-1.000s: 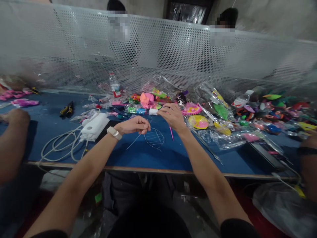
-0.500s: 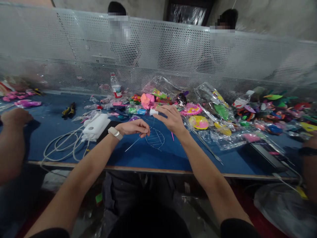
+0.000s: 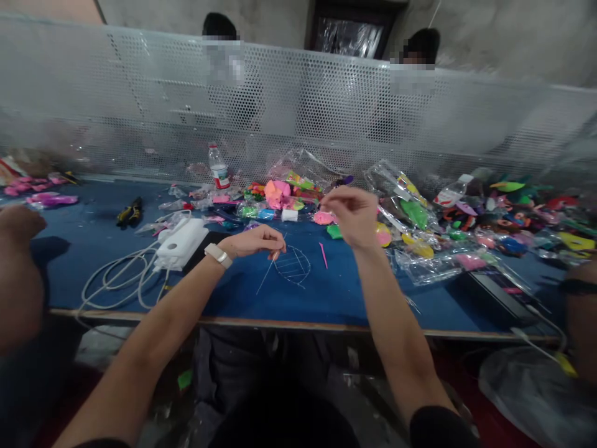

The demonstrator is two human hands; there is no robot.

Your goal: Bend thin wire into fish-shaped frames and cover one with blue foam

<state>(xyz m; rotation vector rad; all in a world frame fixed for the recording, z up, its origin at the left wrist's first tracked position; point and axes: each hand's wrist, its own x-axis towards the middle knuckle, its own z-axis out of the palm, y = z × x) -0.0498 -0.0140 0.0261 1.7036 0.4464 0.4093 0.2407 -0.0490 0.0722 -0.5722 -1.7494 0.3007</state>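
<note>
Above a blue table [image 3: 336,302], left hand [image 3: 255,241] pinching a wire frame [image 3: 293,266], right hand [image 3: 355,216] raised, its grip unclear

You're in what looks like a craft workshop: a long blue workbench [image 3: 261,302] strewn with pliers [image 3: 129,213] and bright bagged pieces [image 3: 415,213], with co-workers [image 3: 220,26] facing you across a perforated divider [image 3: 345,93].

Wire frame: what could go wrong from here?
1. The thin wire frame meets the left hand at one end only, with the right hand raised apart from it, so it might twist or bend.
2. A loose wire sticks out below the left hand's grip; it could prick or snag.
3. The left forearm lies close to the corded white box and could nudge it.
</note>
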